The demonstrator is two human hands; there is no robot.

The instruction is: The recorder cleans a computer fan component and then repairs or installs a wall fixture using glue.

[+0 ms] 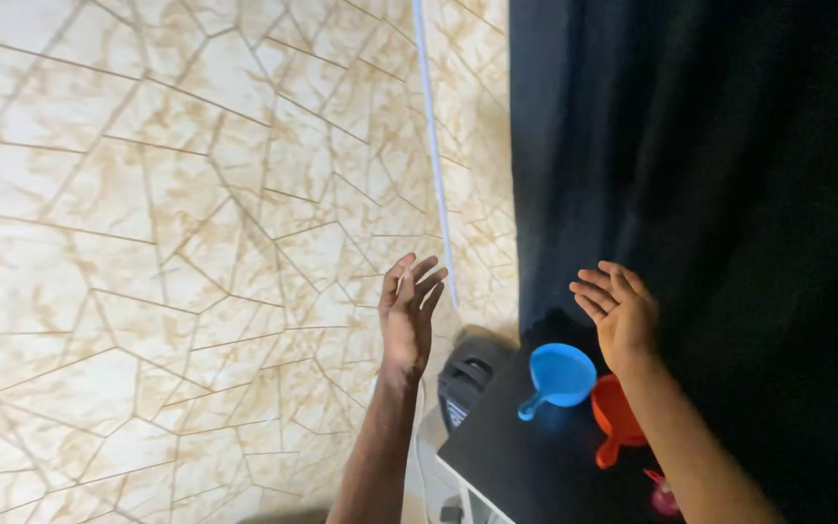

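Both hands were raised in the air, palms turned toward each other, holding nothing. The left hand (pixel 406 312) was up in front of the beige marble-patterned wall with thin brown vein lines (pixel 147 243), fingers (pixel 423 275) spread loosely and nearly straight, touching nothing. The right hand (pixel 620 315) was up against the black curtain (pixel 729 194), fingers (pixel 594 291) also open and slightly curled, empty. The two hands were well apart, with the wall's edge and a thin white vertical strip (pixel 434 146) between them. Below the right hand, near its wrist, sat a small blue plastic cup with a short handle (pixel 560 376) on the black tabletop (pixel 526 456), not touched by either hand. Just beside it, partly hidden behind the right forearm, was an orange plastic cup with a handle (pixel 613 417). A small pink-red object (pixel 663 497) lay lower down by the forearm, too blurred to identify. A dark grey boxy device with slots (pixel 467 378), possibly a heater or speaker, stood between the left forearm and the table edge.
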